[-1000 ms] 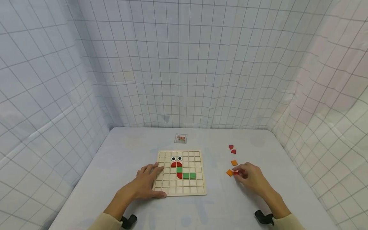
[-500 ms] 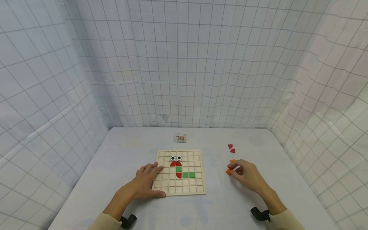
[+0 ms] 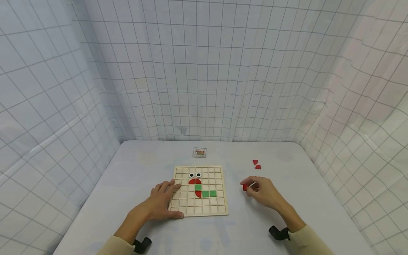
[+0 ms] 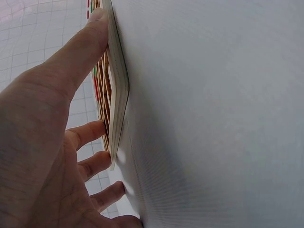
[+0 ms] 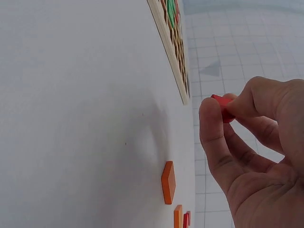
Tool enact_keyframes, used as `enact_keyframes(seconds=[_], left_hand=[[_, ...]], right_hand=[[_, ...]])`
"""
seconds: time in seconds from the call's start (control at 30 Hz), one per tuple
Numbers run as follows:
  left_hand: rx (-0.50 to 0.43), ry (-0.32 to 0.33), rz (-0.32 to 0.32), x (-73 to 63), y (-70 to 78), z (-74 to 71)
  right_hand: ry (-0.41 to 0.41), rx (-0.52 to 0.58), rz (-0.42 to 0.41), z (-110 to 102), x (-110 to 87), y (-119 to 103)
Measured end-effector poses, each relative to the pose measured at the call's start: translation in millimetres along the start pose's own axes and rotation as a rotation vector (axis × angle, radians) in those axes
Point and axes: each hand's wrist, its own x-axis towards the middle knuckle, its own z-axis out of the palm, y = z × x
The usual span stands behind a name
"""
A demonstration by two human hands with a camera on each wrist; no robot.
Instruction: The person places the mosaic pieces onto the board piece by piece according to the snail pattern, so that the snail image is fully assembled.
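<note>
A small red piece (image 5: 223,107) is pinched between thumb and fingers of the right hand (image 3: 262,191); the grip is narrow, and the piece's shape is partly covered by the fingertips. In the right wrist view it appears to be held clear of the white tabletop (image 3: 236,230). To the left of this grip, just apart from it, a square board of pale wood, ruled into a grid of cells (image 3: 188,211), is steadied by the left hand (image 3: 163,202), whose fingers are spread, with the thumb laid on the near edge and other fingers at the left edge. Eight pieces can be counted as set in the grid: two white eye pieces with black pupils (image 3: 195,175), three red rounded pieces (image 3: 198,194) and three green square tiles (image 3: 205,194). Outside the board, two loose red rounded pieces (image 3: 258,167) are seen beyond the pinching hand, and two flat orange tiles (image 5: 168,183) are shown on the tabletop in the right wrist view, hidden in the head view. The arrangement is thus judged to be well under way but unfinished, with the pinched piece and these four not placed. Beyond the board, to the left of and farther out than the grip, a small printed card (image 3: 199,152) is seen, its picture too small to be compared.
</note>
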Motion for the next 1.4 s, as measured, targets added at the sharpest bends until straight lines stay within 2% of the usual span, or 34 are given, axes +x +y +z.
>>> enact_keyframes(seconds=[0.27,0.57,0.77,0.97,1.4], left_hand=[[-0.001,-0.003,-0.002,-1.0,2.3,-1.5],[-0.002,0.002,0.002,-1.1,3.6,-2.9],[-0.005,0.001,0.0,-0.7,2.4,-2.5],[0.0,0.003,-0.001,-0.7,2.0,-1.8],[-0.002,0.002,-0.007,-1.0,3.3,-3.1]], right_hand=[[-0.033,0.049,-0.022,16,14.8,-10],[-0.057,-0.009,-0.047,35,30.4,-18],[-0.075,-0.001,-0.023,48,38.6,-25],[-0.092,0.002,-0.015,58,41.9,-33],[-0.108,-0.045,-0.06,65,45.6,-36]])
